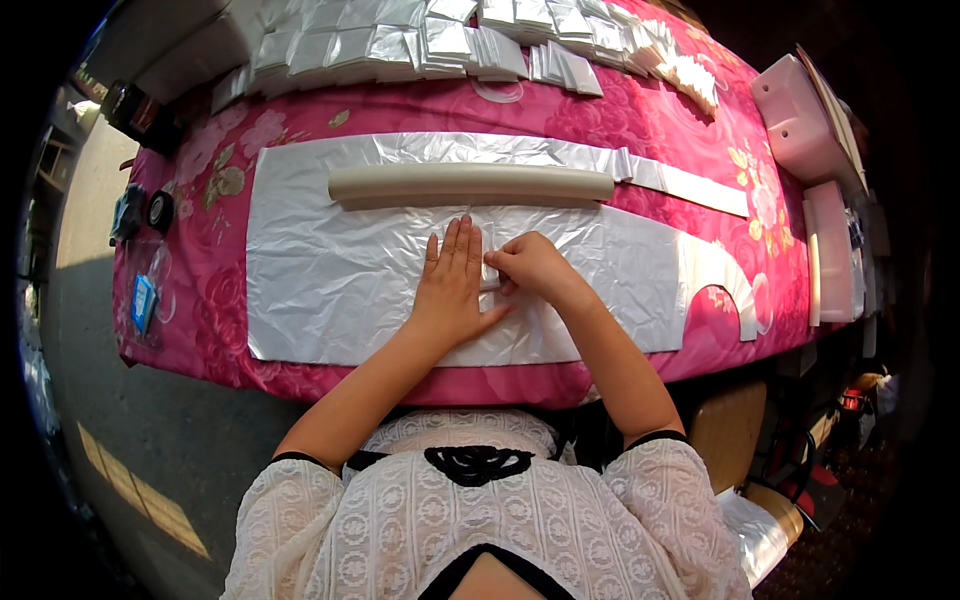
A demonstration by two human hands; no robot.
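My left hand (452,283) lies flat, fingers together, pressing on a wide sheet of crinkled white plastic film (330,270) spread over the table. My right hand (530,265) is beside it, fingers curled and pinching a small folded piece of the same white film (490,272) against the edge of my left palm. A long beige roll (470,183) lies across the film just beyond both hands.
The table wears a pink flowered cloth (200,330). Several stacks of folded white film pieces (450,45) fill its far edge. White foam blocks (800,125) stand at the right. Black tape rolls (158,210) and a small clear bag (145,300) lie at the left edge.
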